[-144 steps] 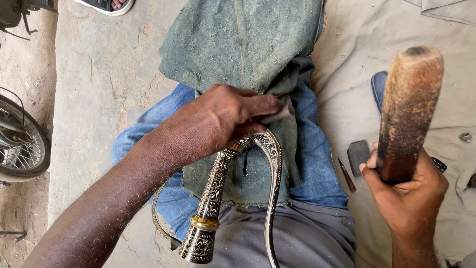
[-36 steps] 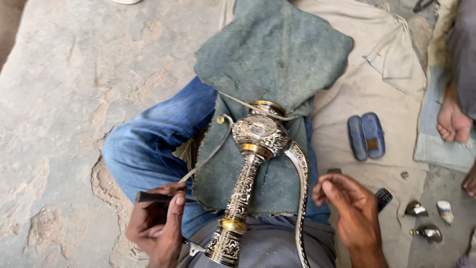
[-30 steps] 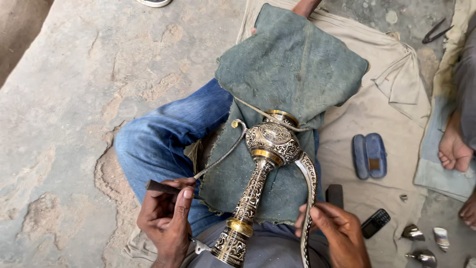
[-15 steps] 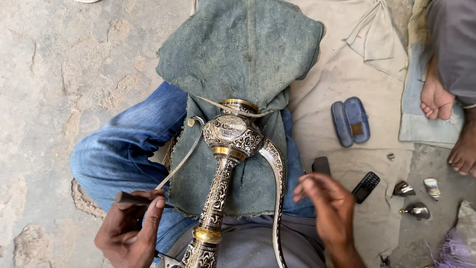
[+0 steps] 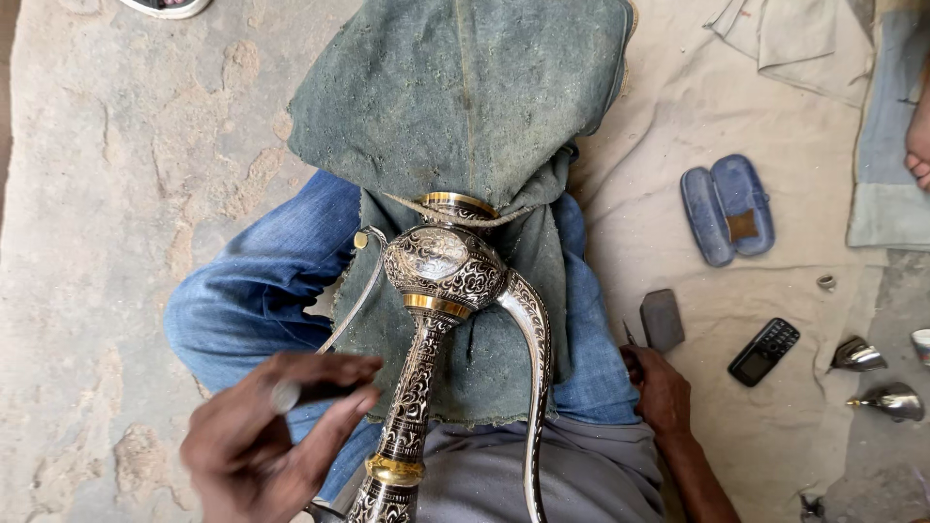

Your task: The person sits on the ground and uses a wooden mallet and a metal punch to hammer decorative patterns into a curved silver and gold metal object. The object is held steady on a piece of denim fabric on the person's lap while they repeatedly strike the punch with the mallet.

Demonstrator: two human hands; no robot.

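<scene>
The engraved metal ewer [image 5: 441, 291] lies across the person's lap on a green cloth [image 5: 465, 116], its round body pointing away from the wearer, its slim neck running back between the two hands and its curved spout [image 5: 535, 387] arching along the side nearer the right hand; its mouth is out of view, so whether anything is inside it cannot be told. The left hand [image 5: 266, 436] hovers just beside the neck, fingers curled around a small dark tool [image 5: 300, 392] whose shape is blurred, perhaps a short rod. The right hand [image 5: 659, 387] rests low on the beige floor cloth [image 5: 678, 107] beside the thigh, fingers closed narrowly about a thin pointed tool [image 5: 630, 334] that sticks up just past the knuckles. Just beyond that hand lies a small grey block [image 5: 663, 320], and farther out from it an open blue spectacle case [image 5: 728, 208] with a brown patch inside one half. A dark mobile phone [image 5: 764, 351] sits outward of the right hand, with two small silvery metal pieces [image 5: 872, 378] beyond it near the cloth's edge. Outside the left hand the bare stone floor [image 5: 107, 194] spreads open to the frame's edge. On the right hand's side the floor cloth is dotted with things, with bare patches between them. A foot [image 5: 918, 126] of another person shows at the far edge.
</scene>
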